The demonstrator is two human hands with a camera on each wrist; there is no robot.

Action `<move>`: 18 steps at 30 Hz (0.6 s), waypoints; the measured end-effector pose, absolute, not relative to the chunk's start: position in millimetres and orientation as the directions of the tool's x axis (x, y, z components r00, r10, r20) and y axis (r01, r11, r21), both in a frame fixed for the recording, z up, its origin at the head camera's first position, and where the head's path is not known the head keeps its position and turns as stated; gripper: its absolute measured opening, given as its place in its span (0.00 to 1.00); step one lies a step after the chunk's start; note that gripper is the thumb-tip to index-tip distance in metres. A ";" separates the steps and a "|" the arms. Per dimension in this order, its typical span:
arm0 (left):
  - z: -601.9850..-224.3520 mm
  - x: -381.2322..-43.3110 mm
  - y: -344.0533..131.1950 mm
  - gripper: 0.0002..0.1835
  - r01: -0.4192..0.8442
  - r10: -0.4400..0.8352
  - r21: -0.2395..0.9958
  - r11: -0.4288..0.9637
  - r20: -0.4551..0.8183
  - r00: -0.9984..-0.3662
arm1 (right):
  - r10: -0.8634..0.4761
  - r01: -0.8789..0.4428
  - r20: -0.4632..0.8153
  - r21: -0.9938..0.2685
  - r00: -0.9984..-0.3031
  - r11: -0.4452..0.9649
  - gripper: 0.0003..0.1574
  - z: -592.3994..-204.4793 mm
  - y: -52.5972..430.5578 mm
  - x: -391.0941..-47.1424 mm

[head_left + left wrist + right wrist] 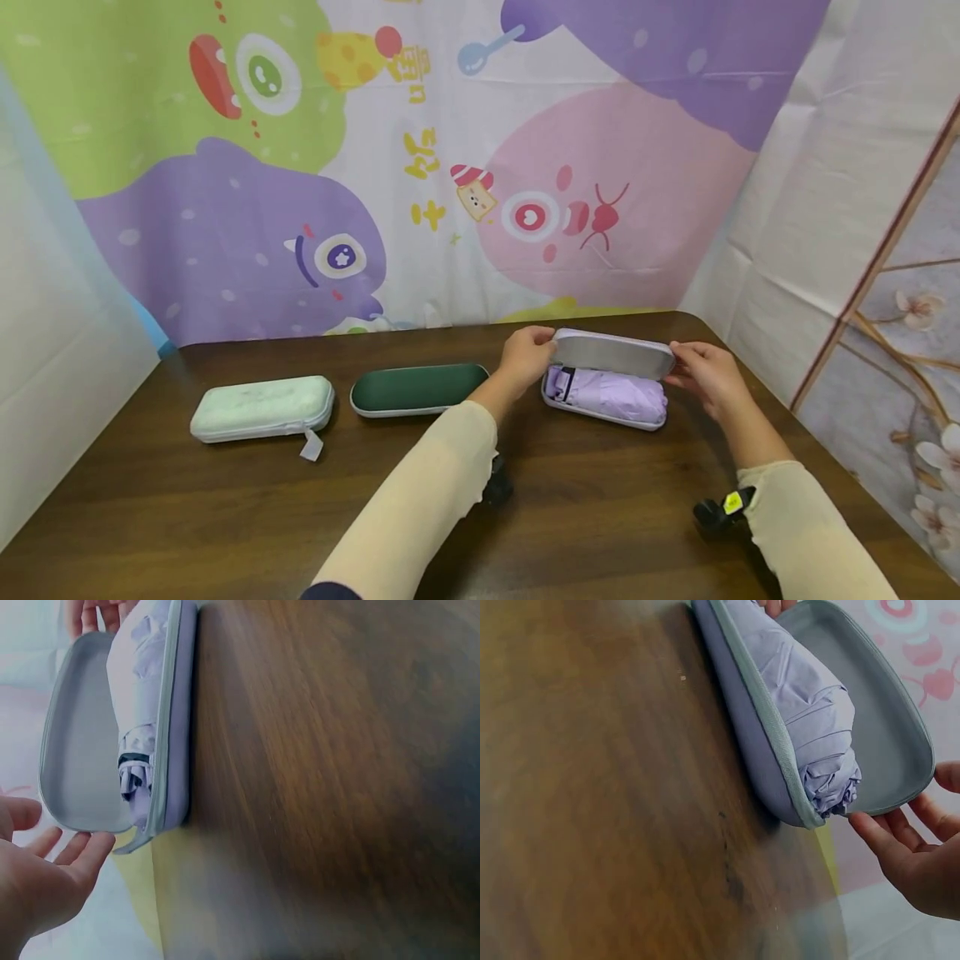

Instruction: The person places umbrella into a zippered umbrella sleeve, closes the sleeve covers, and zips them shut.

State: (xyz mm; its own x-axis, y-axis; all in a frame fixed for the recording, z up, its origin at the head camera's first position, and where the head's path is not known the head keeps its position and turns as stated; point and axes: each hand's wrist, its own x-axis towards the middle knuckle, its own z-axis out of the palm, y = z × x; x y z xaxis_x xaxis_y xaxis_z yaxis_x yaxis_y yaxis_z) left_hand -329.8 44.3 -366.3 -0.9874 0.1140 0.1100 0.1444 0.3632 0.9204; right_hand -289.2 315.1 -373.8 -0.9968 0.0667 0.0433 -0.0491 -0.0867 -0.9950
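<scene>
A lilac hard-shell case [600, 414] lies on the table at the right with its lid [615, 354] raised, showing the grey lining. Inside the lower half is a folded lilac umbrella [611, 393], its black strap near the left end. My left hand [527, 358] holds the lid's left end, fingertips at the rim, as the left wrist view also shows. At the opposite end my right hand [708, 375] holds the lid's edge; the right wrist view puts the thumb and fingers [881, 836] around that corner.
A dark green case [416, 389] sits closed in the middle of the table [540, 508]. Farther left is a closed pale mint case [262, 407] with a small tag [312, 446]. A cartoon-printed curtain [420, 208] hangs behind the table, and a flower-patterned panel [900, 333] stands at right.
</scene>
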 end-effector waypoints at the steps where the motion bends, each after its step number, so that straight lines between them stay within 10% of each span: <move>1: -366.4 -329.5 43.0 0.15 0.143 0.113 0.923 0.357 0.109 -0.988 | 0.061 -0.064 0.060 -0.995 -0.996 -0.075 0.08 -373.4 314.7 -287.2; 18: -370.6 -325.6 26.1 0.15 0.221 0.242 0.823 0.523 0.105 -0.965 | 0.017 -0.129 0.181 -0.763 -0.983 0.633 0.20 -369.5 306.6 -263.6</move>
State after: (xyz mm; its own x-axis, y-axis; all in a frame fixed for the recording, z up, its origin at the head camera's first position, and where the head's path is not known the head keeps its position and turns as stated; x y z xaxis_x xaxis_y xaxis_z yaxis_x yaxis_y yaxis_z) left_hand -325.6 26.1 -370.6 -0.9646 0.2421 0.1048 0.2207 0.5227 0.8234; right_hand -263.6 306.6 -369.5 -0.9834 0.0173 0.1805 -0.1290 0.6328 -0.7635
